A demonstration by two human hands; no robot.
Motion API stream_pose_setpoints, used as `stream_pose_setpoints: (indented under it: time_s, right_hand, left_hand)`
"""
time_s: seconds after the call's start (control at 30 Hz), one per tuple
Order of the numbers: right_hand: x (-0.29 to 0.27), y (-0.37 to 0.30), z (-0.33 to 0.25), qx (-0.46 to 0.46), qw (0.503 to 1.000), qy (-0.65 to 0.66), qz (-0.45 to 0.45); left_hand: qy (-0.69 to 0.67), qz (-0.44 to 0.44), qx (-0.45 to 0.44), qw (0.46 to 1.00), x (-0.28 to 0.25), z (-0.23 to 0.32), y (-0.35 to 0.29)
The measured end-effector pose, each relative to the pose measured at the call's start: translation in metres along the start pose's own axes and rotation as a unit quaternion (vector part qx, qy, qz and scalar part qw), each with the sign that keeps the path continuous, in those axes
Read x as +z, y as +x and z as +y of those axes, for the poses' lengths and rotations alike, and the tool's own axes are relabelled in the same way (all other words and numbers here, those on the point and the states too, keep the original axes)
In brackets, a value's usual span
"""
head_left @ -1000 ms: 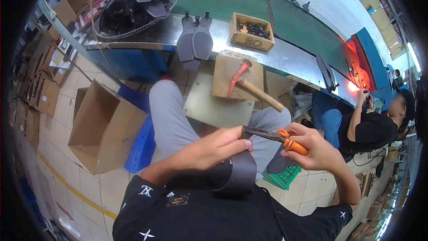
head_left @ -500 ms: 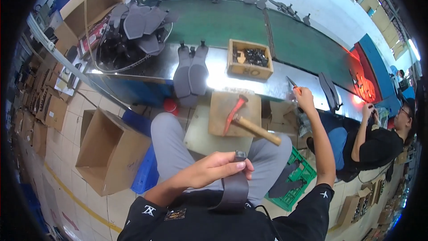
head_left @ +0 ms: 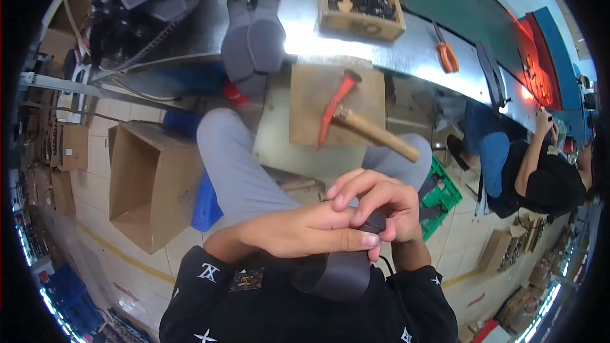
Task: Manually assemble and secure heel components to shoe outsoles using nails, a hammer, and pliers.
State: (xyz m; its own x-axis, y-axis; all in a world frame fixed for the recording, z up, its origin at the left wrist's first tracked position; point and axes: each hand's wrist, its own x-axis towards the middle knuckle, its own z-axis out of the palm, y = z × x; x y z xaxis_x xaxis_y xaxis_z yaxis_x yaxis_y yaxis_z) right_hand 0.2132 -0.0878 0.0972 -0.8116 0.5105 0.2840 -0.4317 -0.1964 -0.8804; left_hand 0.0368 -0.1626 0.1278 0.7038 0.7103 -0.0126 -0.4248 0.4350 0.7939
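At lower centre, the left hand (head_left: 298,232) and right hand (head_left: 375,206) both grip a dark grey curved leather piece (head_left: 340,270); a red-headed wooden hammer (head_left: 356,121) lies above.

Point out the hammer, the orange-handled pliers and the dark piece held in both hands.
hammer (head_left: 372,130): head view, wooden handle.
orange-handled pliers (head_left: 447,57): head view, orange grips.
dark piece (head_left: 337,273): head view, lower flap.

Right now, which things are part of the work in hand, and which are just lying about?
In hand:
- dark grey piece, held by left hand and right hand

Lying about:
- hammer on wooden block
- orange pliers
- cardboard box
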Motion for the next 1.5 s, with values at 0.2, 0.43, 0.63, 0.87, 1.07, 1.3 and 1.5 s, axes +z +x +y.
stream_pose_setpoints:
  time_s: [0.2, 0.43, 0.63, 0.87, 1.07, 1.3, 1.5]
  right_hand:
    - [0.003, -0.004, 0.001, 0.004, 0.998, 0.017, -0.067]
    - [0.027, -0.008, -0.026, 0.004, 0.973, -0.228, -0.028]
    - [0.046, -0.022, -0.028, -0.027, 0.935, -0.354, 0.007]
    - [0.054, -0.038, -0.001, -0.062, 0.939, -0.33, 0.074]
    - [0.06, -0.044, -0.008, -0.096, 0.937, -0.332, 0.059]
    - [0.035, -0.053, -0.006, -0.036, 0.953, -0.288, 0.085]
    - [0.027, -0.058, -0.004, -0.021, 0.986, -0.136, 0.092]
  left_hand:
    - [0.055, -0.076, -0.013, 0.996, -0.002, -0.019, -0.01]
    - [0.192, -0.003, -0.064, 0.979, 0.011, -0.002, -0.032]
    - [0.347, 0.066, 0.012, 0.936, 0.03, -0.021, -0.038]
    - [0.499, 0.106, 0.003, 0.86, 0.047, -0.018, -0.039]
    - [0.443, 0.137, 0.043, 0.885, 0.053, -0.03, -0.042]
    - [0.258, 0.207, -0.007, 0.944, 0.052, -0.039, -0.023]
    - [0.079, 0.154, -0.076, 0.982, 0.044, -0.03, -0.01]
